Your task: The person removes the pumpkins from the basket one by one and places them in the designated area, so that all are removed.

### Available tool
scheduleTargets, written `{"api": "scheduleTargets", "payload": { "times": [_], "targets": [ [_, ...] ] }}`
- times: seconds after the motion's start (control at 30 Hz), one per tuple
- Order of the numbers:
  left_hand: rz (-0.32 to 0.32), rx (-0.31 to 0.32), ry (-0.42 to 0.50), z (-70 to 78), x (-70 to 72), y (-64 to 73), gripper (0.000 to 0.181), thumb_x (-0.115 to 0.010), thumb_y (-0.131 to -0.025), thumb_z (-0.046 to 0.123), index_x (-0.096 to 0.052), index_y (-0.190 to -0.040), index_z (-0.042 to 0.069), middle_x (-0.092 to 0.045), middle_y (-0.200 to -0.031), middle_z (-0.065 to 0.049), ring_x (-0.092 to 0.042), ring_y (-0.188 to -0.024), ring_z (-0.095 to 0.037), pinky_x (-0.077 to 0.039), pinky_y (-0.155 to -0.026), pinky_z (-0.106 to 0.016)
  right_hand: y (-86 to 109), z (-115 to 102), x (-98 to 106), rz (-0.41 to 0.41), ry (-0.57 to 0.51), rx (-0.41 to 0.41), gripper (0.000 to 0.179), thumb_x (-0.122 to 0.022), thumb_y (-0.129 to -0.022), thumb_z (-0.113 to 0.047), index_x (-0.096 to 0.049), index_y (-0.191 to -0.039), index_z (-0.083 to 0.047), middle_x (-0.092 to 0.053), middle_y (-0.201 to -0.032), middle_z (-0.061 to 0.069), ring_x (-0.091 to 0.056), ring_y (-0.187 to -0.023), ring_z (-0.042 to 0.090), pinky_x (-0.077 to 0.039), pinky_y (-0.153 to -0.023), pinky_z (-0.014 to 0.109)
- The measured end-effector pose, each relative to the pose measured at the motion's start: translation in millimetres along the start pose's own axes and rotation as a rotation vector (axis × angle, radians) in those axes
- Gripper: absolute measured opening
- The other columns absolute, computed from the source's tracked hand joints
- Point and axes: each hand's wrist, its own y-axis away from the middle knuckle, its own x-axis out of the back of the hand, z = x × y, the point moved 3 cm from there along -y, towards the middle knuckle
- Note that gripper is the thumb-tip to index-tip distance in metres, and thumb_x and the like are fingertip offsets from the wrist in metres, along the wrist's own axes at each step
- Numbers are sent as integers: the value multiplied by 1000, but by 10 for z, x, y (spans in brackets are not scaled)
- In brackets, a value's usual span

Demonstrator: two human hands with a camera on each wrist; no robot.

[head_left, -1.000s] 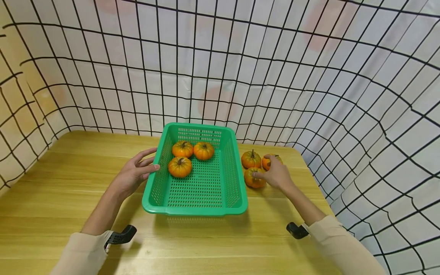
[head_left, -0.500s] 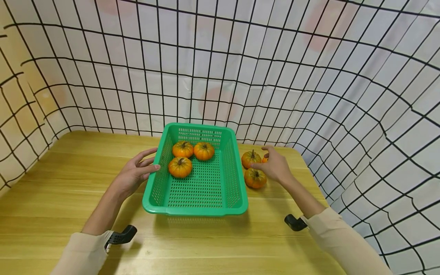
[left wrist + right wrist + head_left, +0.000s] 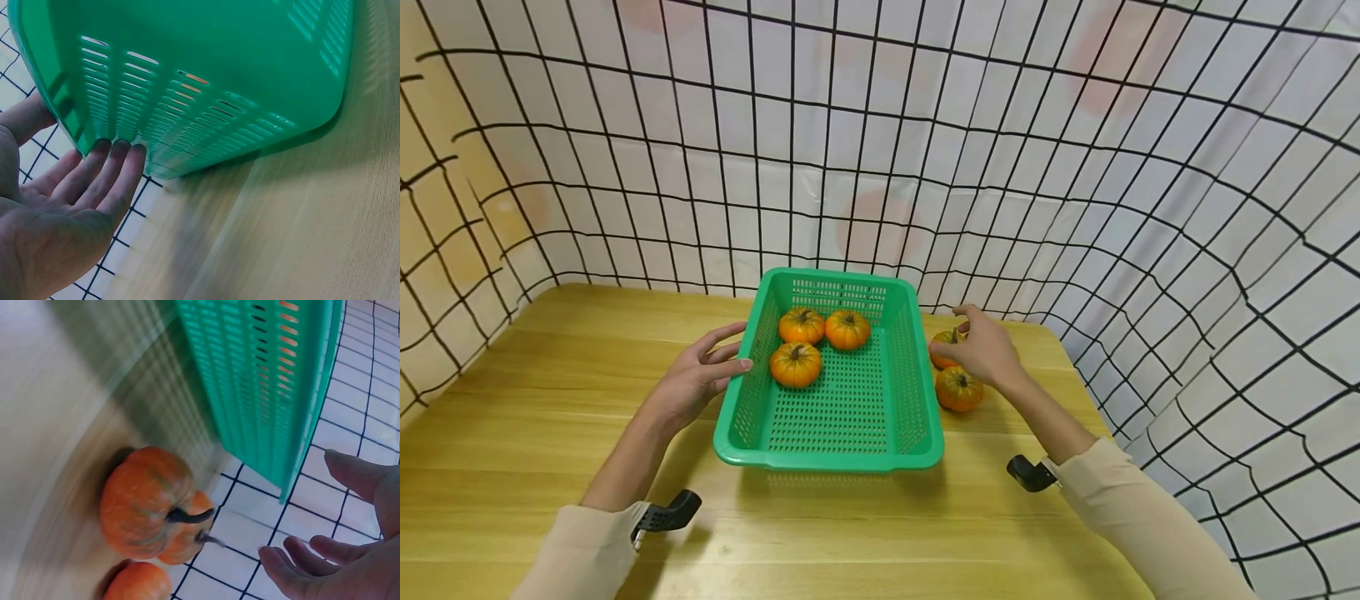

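Observation:
A green perforated plastic basket (image 3: 827, 461) stands on the wooden table with three small orange pumpkins inside, one of them the front pumpkin (image 3: 795, 365). My left hand (image 3: 694, 383) holds the basket's left side, thumb over the rim and fingertips against the outer wall (image 3: 206, 112). To the right of the basket, my right hand (image 3: 988, 350) hovers over the loose pumpkins with fingers spread and nothing held. It partly covers the far pumpkin (image 3: 946, 340); the near pumpkin (image 3: 958, 389) shows in front. A third one (image 3: 137, 584) appears only in the right wrist view.
Black wire grid panels (image 3: 865, 167) with pale sheeting behind them enclose the back and sides. The wooden table (image 3: 580, 358) extends left of the basket and in front of it. A black wrist camera (image 3: 1030, 473) sits at each sleeve.
My right hand has drawn off the rightmost pumpkin and moved left over the far one, hiding the rightmost in the head view. My left hand and the basket stay in place.

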Motion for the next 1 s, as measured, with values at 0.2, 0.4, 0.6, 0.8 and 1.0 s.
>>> {"api": "scheduleTargets", "payload": {
  "times": [0.2,0.4,0.6,0.8,1.0],
  "targets": [
    [-1,-4,-6,11,-9,10,76,-67,-97,9,-26,-160,13,-33,-160,-24,-62,-118,-12,-55,-95,-26,-21,-174,-26,-17,-19,16,79,-74,-91,-38,-38,-153,-5,-56,-140,25,-61,-117,41,-53,-93,53],
    [0,-2,-6,22,-15,16,76,-67,-97,9,-25,-160,12,-32,-160,-24,-62,-118,-11,-55,-95,-26,-72,-313,-92,-26,-22,32,79,-77,-89,-37,-40,-152,-6,-58,-138,25,-60,-118,42,-53,-95,53],
    [3,1,-7,36,-23,23,76,-67,-97,8,-25,-160,11,-32,-160,-25,-62,-117,-11,-55,-94,-25,-121,-449,-170,-31,-50,59,78,-79,-87,-36,-43,-151,-8,-59,-138,22,-59,-121,39,-53,-95,52],
    [5,1,-6,31,-26,21,76,-67,-97,8,-26,-160,11,-32,-160,-26,-63,-117,-11,-55,-94,-25,-164,-599,-256,-60,-98,68,78,-79,-88,-36,-42,-152,-11,-57,-141,21,-59,-123,39,-53,-96,52],
    [4,-3,-7,22,-22,18,75,-67,-97,8,-26,-160,11,-33,-160,-26,-63,-117,-11,-55,-94,-26,-222,-780,-332,-84,-98,89,77,-81,-86,-37,-45,-150,-13,-60,-138,18,-60,-121,36,-55,-94,50]
  ]
}}
